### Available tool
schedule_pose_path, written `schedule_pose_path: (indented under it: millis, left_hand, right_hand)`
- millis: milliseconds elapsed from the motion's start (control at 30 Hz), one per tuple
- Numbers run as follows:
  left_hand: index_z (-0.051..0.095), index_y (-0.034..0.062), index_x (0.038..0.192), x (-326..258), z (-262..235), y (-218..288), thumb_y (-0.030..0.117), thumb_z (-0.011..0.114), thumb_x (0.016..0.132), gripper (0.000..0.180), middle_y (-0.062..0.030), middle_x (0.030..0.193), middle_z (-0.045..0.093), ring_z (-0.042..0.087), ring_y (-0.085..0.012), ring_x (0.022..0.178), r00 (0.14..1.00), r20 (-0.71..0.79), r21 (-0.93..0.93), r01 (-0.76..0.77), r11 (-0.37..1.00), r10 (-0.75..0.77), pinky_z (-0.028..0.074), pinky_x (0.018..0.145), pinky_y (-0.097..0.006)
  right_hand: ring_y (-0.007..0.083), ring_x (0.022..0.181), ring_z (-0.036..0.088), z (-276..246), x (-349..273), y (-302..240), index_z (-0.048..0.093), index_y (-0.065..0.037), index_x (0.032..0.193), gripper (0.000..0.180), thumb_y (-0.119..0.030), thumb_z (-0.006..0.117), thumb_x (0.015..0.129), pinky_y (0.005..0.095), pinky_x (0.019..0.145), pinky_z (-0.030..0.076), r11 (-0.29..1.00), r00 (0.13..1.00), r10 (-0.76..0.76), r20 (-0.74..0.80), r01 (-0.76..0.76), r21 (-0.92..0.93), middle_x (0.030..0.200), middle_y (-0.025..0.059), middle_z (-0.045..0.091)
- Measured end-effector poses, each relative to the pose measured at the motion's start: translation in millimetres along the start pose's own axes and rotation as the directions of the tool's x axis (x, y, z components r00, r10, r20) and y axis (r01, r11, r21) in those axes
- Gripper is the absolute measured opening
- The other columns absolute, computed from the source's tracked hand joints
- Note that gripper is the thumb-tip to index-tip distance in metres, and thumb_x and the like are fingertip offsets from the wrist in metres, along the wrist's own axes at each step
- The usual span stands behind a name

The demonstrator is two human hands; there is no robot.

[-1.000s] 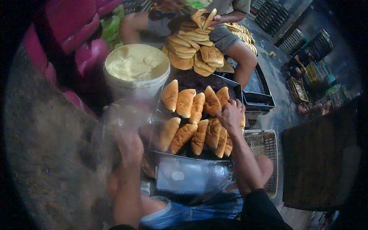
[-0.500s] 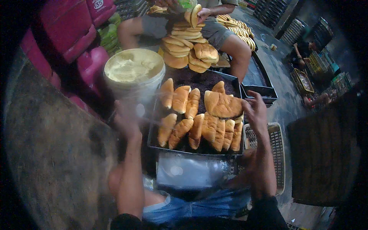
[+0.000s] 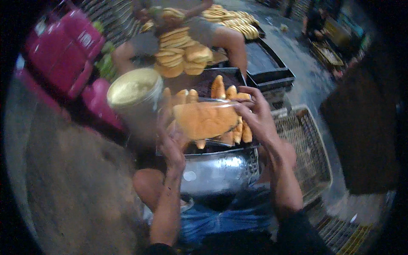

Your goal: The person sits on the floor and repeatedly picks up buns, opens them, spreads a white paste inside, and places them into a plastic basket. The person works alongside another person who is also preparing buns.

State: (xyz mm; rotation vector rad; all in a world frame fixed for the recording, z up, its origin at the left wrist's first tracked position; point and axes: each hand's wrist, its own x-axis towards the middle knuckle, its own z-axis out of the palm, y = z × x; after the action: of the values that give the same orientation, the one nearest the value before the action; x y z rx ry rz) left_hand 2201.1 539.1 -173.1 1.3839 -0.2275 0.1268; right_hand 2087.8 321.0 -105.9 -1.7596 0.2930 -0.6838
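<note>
A flat golden-brown bread point(image 3: 205, 120) hangs above a dark tray point(image 3: 204, 148), inside or behind a clear plastic bag. Pinched in my right hand point(image 3: 257, 114) is the bag's right end, beside the bread's tip. My left hand point(image 3: 172, 146) is closed round the left end, its fingertips blurred. Beneath the bread, several rolls point(image 3: 218, 88) stand in the tray over a dark crumbly filling point(image 3: 204, 84); the held bread hides many of them. A stack of flat clear bags point(image 3: 214, 172) lies in front of the tray, close to my lap.
A white bucket point(image 3: 135, 85) of pale cream stands left of the tray. Across sits a co-worker beside piled breads point(image 3: 174, 46), hands blurred. A plastic basket point(image 3: 312, 148) is at my right, with black trays point(image 3: 265, 59) beyond. Pink plastic containers point(image 3: 63, 51) stand far left.
The bread has moved left and toward me, off the rolls, and now shows clear plastic about it. My left hand has come in to its left end. The view has shifted right.
</note>
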Motion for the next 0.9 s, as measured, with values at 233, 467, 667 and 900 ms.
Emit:
schedule_pose_path:
  millis: [233,467,667,900]
  left_hand:
    - [0.039,0.0050,0.146,-37,12,18,0.044,0.063,0.095,0.069,-0.0112,0.148,0.043,0.047,-0.0266,0.132,0.862,0.393,-0.500,0.493,0.712,-0.320,0.049,0.105,-0.041]
    - [0.026,-0.0015,0.151,-42,63,20,0.046,0.052,0.100,0.075,-0.0209,0.145,0.047,0.051,-0.0328,0.129,0.846,0.509,-0.124,0.253,0.959,-0.158,0.040,0.111,-0.043]
    - [0.014,-0.0011,0.153,-50,140,4,0.044,0.044,0.103,0.074,-0.0266,0.138,0.052,0.054,-0.0318,0.126,0.592,0.741,0.093,0.379,0.921,-0.318,0.042,0.108,-0.042]
    - [0.075,0.0038,0.069,-64,18,-22,0.059,0.071,0.082,0.056,-0.0095,0.059,0.068,0.067,-0.0195,0.056,0.226,0.196,0.921,-0.376,0.100,-0.954,0.052,0.062,-0.034]
  right_hand:
    - [0.0360,0.129,0.050,19,-50,-25,0.055,-0.001,0.121,0.041,-0.021,0.071,0.088,0.0474,0.107,0.042,0.965,0.964,-0.257,-0.064,0.253,-0.069,0.130,0.0168,0.057]
    - [0.0416,0.139,0.037,-6,-44,-29,0.057,-0.012,0.127,0.053,-0.026,0.071,0.079,0.0576,0.113,0.033,0.600,0.799,-0.600,0.049,0.490,-0.633,0.145,0.0154,0.047]
    - [0.0308,0.104,0.066,-122,-16,51,0.064,-0.005,0.110,0.031,-0.010,0.061,0.079,0.0505,0.092,0.049,0.475,0.955,-0.292,0.054,0.194,-0.859,0.108,0.0163,0.068]
    - [0.0427,0.101,0.065,-247,-74,283,0.054,-0.004,0.121,0.048,-0.019,0.074,0.079,0.0521,0.080,0.052,0.231,0.821,0.385,-0.421,-0.528,-0.817,0.104,0.0215,0.068]
